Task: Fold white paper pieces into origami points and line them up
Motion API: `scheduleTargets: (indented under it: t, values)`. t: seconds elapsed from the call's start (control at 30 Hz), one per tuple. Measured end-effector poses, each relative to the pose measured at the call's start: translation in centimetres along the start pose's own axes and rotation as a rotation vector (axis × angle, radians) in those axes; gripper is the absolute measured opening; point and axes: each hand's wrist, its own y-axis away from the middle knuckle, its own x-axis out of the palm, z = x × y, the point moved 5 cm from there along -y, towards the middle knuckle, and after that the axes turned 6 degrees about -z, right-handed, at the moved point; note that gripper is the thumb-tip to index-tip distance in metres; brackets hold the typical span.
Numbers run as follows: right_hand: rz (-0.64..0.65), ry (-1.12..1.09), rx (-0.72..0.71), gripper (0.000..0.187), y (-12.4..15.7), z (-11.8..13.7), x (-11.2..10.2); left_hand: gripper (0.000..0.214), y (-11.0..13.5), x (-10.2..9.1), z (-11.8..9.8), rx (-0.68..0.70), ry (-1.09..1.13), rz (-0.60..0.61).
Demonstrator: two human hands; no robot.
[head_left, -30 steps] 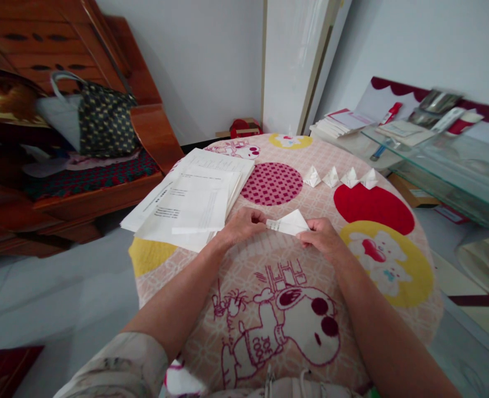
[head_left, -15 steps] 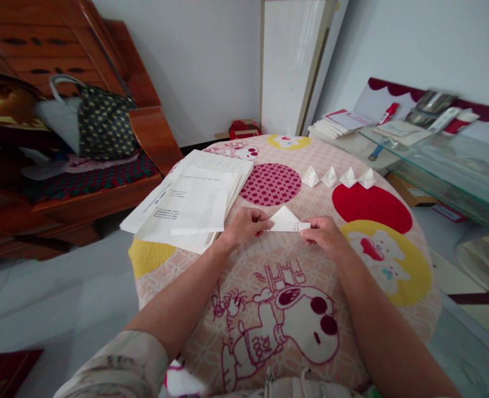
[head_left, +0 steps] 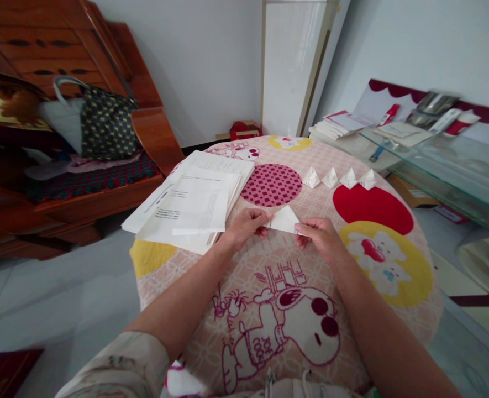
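Between my two hands is a small piece of folded white paper [head_left: 284, 220], with a pointed top and a straight lower edge. My left hand [head_left: 250, 225] pinches its left corner between thumb and fingers. At the right corner, my right hand [head_left: 319, 235] is closed on it, thumb and forefinger pressed together. The paper is just above the patterned tablecloth [head_left: 236, 276]. Beyond my right hand, several folded paper boats [head_left: 330, 178] stand in a row. A stack of printed sheets [head_left: 190, 202] lies left of my left hand.
A glass shelf [head_left: 438, 166] with cups and papers stands close by the table's right side. A wooden bench [head_left: 99, 193] with a dark patterned bag [head_left: 107, 121] is at the left. Behind the table stands a white panel [head_left: 292, 66].
The strip along the paper's lower edge, flat and plain before, is now turned under or folded at the right. My right hand has shifted slightly left onto the corner.
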Motion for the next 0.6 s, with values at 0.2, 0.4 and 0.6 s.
scheduleTargets:
  t: [0.2,0.4,0.6]
  values:
    - [-0.034,-0.218,0.064,0.033,-0.2,-0.4,-0.4,0.051,0.0,0.1,-0.7,0.077,0.160,-0.002]
    - [0.039,-0.246,0.125,0.029,-0.1,-0.8,0.1,0.059,0.2,1.0,-0.6,0.151,0.178,0.058]
    - [0.068,-0.258,0.167,0.029,0.1,-0.7,0.6,0.054,0.2,0.9,-0.5,0.193,0.174,0.043]
